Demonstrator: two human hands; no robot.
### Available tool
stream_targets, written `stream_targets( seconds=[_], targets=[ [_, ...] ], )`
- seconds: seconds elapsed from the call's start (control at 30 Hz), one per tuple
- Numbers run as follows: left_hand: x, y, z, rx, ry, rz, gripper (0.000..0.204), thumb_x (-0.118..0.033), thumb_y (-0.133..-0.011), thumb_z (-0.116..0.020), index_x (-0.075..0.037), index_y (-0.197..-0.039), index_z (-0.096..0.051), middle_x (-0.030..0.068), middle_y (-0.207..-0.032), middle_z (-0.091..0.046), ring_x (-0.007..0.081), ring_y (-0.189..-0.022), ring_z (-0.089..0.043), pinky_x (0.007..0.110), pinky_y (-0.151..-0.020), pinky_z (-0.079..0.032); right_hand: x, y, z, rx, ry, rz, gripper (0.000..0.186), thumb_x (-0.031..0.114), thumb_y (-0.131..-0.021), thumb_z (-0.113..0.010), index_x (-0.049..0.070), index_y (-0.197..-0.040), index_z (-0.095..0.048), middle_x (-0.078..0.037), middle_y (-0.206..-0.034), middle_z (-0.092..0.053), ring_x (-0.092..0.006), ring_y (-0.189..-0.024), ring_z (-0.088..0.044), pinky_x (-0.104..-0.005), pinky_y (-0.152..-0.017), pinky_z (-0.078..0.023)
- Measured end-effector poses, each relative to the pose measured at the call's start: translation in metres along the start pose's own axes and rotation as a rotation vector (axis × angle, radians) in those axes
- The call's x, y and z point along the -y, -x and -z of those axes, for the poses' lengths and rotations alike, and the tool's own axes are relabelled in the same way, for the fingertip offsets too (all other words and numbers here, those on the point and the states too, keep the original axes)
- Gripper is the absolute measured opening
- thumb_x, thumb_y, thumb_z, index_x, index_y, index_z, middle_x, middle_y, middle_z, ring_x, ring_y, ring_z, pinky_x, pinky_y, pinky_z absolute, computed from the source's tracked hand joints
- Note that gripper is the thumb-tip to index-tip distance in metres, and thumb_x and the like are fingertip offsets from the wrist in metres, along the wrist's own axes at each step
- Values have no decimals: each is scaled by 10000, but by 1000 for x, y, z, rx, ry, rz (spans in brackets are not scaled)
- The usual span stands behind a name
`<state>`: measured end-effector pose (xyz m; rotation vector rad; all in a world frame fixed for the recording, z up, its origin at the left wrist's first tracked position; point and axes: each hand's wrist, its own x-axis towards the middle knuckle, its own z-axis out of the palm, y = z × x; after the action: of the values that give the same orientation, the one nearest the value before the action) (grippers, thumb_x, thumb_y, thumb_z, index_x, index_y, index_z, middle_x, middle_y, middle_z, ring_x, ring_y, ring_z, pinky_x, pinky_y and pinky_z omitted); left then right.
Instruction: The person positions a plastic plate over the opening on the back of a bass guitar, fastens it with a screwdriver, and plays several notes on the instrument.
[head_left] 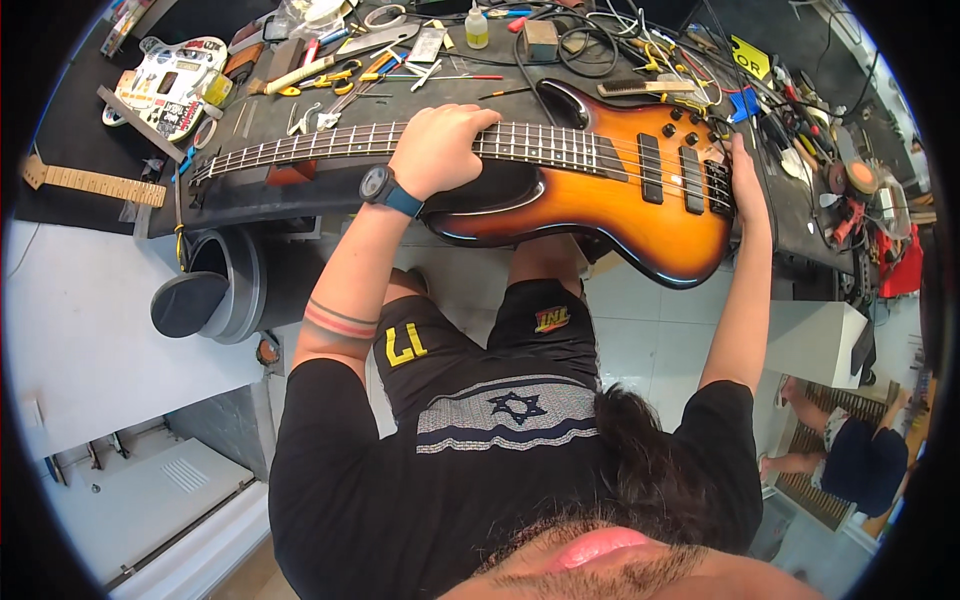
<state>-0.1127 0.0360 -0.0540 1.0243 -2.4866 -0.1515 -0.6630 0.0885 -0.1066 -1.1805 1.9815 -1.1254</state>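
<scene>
A sunburst electric bass guitar (625,215) lies across the front of the bench, its neck pointing left and its body to the right. My left hand (440,150) is closed over the neck near where it meets the body, with the fingertips over the far side of the fretboard. At the other end, my right hand (746,185) holds the body's edge beside the bridge (717,187); some of its fingers are hidden behind that edge. The strings run from the bridge along the dark fretboard (300,148). Several black knobs (685,125) stand beside the pickups.
Behind the bass, the bench holds scissors (345,76), a small bottle (476,28), a brush (648,87) and tangled cables. A sticker-covered guitar body (170,85) and a loose maple neck (95,183) lie left. A bin (240,285) stands below. Another person (865,460) is at lower right.
</scene>
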Motion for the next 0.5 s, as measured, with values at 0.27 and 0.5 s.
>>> stream_targets(
  seconds=[0.27,0.5],
  targets=[
    [-1,22,7,11,-122,17,500,-43,-778,-709,-103,-1272,-753,80,-1162,-769,310,-1168,-720,475,-999,-550,-13,20,-2,142,-373,0,731,540,-1215,-399,-52,-1629,-508,-209,-1638,-579,-295,-1539,-525,-404,-1299,-359],
    [0,68,32,-223,-145,-16,696,-69,-816,-790,-138,-1496,-655,78,-1492,-649,307,-1455,-561,533,-1221,-386,-85,58,51,-61,-818,229,589,304,-1180,-560,-95,-1605,-473,-246,-1571,-574,-328,-1512,-529,-459,-1324,-361]
  ],
)
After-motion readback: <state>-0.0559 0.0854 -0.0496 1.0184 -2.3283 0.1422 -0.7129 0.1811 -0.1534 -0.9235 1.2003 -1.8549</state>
